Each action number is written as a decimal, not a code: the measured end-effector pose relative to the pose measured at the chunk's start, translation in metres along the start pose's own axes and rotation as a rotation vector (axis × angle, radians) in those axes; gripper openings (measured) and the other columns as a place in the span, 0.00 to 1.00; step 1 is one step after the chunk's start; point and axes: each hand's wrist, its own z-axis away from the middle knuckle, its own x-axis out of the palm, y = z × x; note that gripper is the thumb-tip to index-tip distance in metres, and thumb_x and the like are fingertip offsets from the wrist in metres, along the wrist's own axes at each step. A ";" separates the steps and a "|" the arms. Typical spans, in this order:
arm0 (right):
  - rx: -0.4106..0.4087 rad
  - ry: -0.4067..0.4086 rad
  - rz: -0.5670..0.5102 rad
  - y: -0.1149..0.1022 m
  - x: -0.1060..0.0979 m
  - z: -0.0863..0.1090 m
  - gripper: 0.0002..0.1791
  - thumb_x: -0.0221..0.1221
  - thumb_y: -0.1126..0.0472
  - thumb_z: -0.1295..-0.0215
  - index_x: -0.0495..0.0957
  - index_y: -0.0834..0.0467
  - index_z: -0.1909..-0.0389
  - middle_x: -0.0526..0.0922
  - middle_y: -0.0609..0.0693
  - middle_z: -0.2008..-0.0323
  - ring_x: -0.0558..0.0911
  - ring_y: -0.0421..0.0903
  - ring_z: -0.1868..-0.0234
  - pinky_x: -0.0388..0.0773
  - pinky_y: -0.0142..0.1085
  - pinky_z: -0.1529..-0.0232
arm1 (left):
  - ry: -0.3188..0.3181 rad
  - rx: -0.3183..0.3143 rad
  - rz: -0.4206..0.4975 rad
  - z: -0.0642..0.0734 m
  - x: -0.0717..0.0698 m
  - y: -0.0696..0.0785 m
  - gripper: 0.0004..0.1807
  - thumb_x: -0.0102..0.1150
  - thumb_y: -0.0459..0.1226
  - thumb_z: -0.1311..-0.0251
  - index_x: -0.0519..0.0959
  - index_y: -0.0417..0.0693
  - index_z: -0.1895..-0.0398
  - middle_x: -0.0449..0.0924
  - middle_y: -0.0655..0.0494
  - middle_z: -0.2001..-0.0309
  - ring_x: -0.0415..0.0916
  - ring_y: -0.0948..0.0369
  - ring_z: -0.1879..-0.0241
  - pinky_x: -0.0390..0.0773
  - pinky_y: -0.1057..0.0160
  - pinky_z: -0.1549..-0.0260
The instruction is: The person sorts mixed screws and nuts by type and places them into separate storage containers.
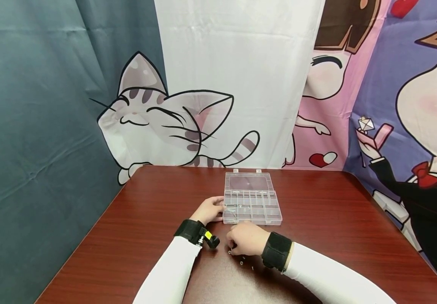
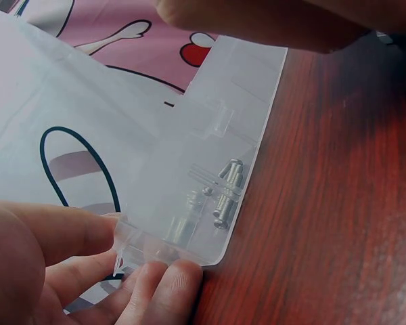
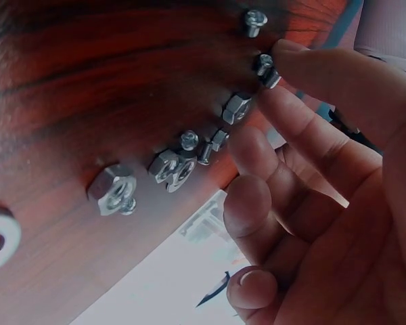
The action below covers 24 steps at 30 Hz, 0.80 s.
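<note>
A clear plastic compartment box [image 1: 273,222] lies on the table with its lid laid back. My left hand [image 1: 208,210] holds its left side; in the left wrist view the fingers [image 2: 179,288] and thumb grip a corner. Metal bolts [image 2: 227,196] show through the box wall. Just in front of the box, my right hand [image 1: 249,238] reaches down to the tabletop. Its thumb and forefinger pinch a small screw [image 3: 265,71], and the other fingers are bent. Nearby lie another screw [image 3: 254,22], a hex nut [image 3: 238,108] and a larger nut [image 3: 113,189].
A washer [image 3: 11,240] lies apart from the row of nuts and screws. The brown table [image 1: 157,190] ends at a curtain with cartoon figures [image 1: 210,50]. Small hardware [image 1: 241,263] also lies near the right wrist, in front of the box.
</note>
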 end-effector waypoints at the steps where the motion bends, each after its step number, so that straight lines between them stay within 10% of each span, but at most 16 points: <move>1: 0.002 -0.002 -0.001 0.000 0.001 0.000 0.10 0.73 0.53 0.51 0.79 0.47 0.79 0.71 0.35 0.80 0.70 0.31 0.78 0.67 0.27 0.74 | 0.000 0.001 -0.001 0.000 0.000 0.000 0.28 0.56 0.32 0.32 0.67 0.39 0.29 0.74 0.41 0.38 0.80 0.55 0.54 0.85 0.59 0.64; 24: 0.107 0.029 -0.158 0.030 -0.012 -0.003 0.08 0.69 0.56 0.43 0.79 0.50 0.74 0.75 0.39 0.73 0.73 0.36 0.72 0.73 0.31 0.69 | -0.001 -0.011 -0.004 0.000 0.000 0.000 0.28 0.56 0.31 0.32 0.66 0.39 0.29 0.71 0.38 0.35 0.79 0.53 0.49 0.85 0.60 0.64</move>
